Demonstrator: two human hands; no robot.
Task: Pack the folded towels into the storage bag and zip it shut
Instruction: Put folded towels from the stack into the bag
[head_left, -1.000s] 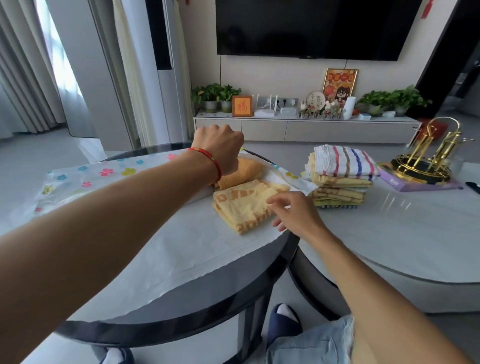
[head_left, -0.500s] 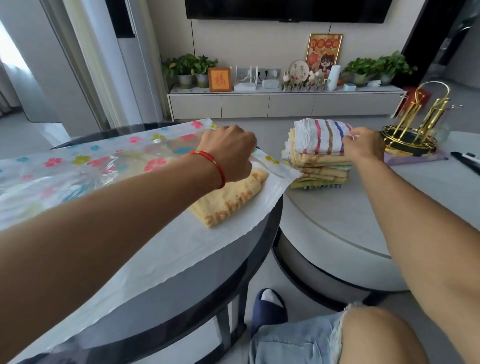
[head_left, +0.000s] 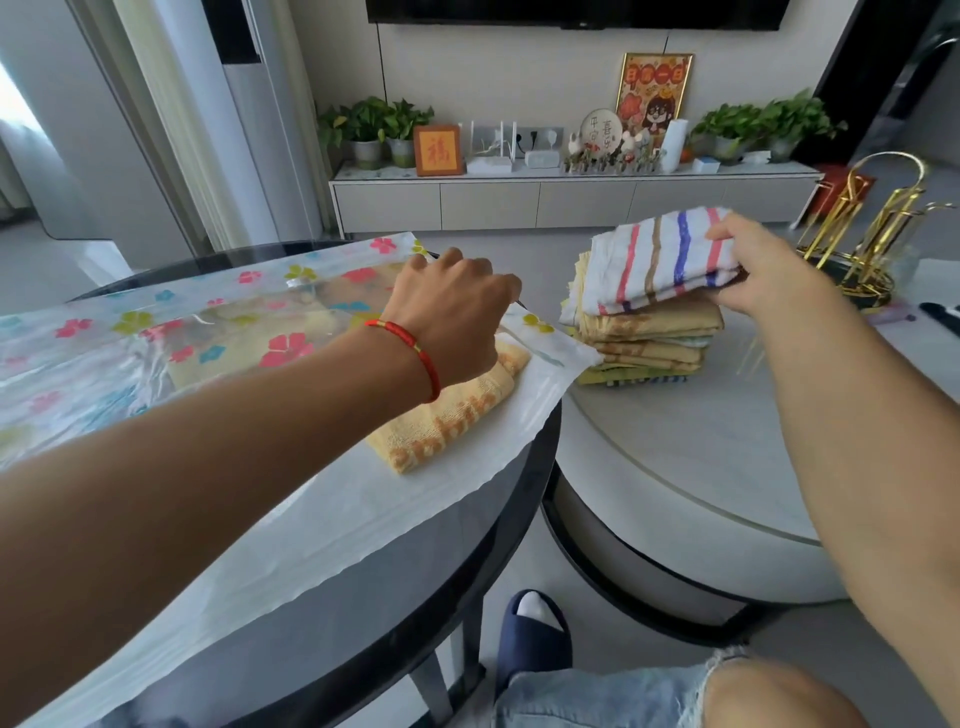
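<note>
- Head view, nearest: a knee in torn jeans (head_left: 649, 696) and a blue slipper (head_left: 535, 639) on the floor, below the bag.
- Bag (head_left: 291, 499): a clear storage bag with printed flowers lies flat on the dark round counter (head_left: 415, 613), its mouth facing the towel stack.
- Yellow towel (head_left: 447, 426): folded, lying in the bag's mouth, partly under the top sheet.
- Left hand (head_left: 452, 317), a red cord at the wrist, is curled over the bag's upper edge above the yellow towel and pinches that edge.
- Towel stack (head_left: 649, 343): just right of the bag's mouth, on the pale round counter (head_left: 701, 457).
- Right hand (head_left: 753, 270) grips the striped towel (head_left: 660, 260) at its right end, tilted up on top of the stack.
- Gold rack (head_left: 872, 228): right of the stack.
- Far beyond the bag: a low cabinet (head_left: 571, 202) with plants.
</note>
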